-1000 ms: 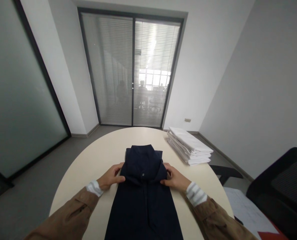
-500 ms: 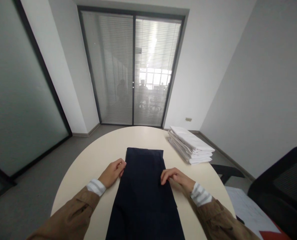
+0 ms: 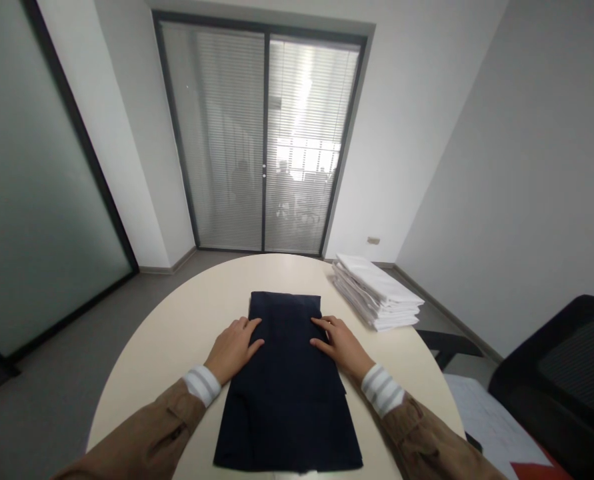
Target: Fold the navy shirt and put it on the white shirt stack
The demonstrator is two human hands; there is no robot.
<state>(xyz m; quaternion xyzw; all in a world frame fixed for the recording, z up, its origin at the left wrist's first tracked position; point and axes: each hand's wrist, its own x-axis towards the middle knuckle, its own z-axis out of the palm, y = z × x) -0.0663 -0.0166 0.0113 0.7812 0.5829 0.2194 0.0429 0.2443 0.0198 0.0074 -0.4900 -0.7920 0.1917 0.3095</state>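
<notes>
A folded dark navy garment (image 3: pixel 287 387) lies flat on the round cream table (image 3: pixel 177 327), its narrower end away from me. What kind of garment it is, I cannot tell. My left hand (image 3: pixel 233 347) rests at its left edge, thumb and forefinger spread on the fabric. On the opposite edge, my right hand (image 3: pixel 341 345) lies in much the same way, thumb and fingertips apart on the cloth. Neither hand is closed around the fabric.
A stack of folded white cloths (image 3: pixel 377 290) sits at the table's far right edge. Beyond the right side are a black mesh chair (image 3: pixel 567 373) and papers (image 3: pixel 491 420) with a red item. Glass doors with blinds (image 3: pixel 261 147) stand ahead.
Both hands have moved inward onto the garment's side edges, and their fingers have spread. The garment's near edge now shows at the bottom of the view.
</notes>
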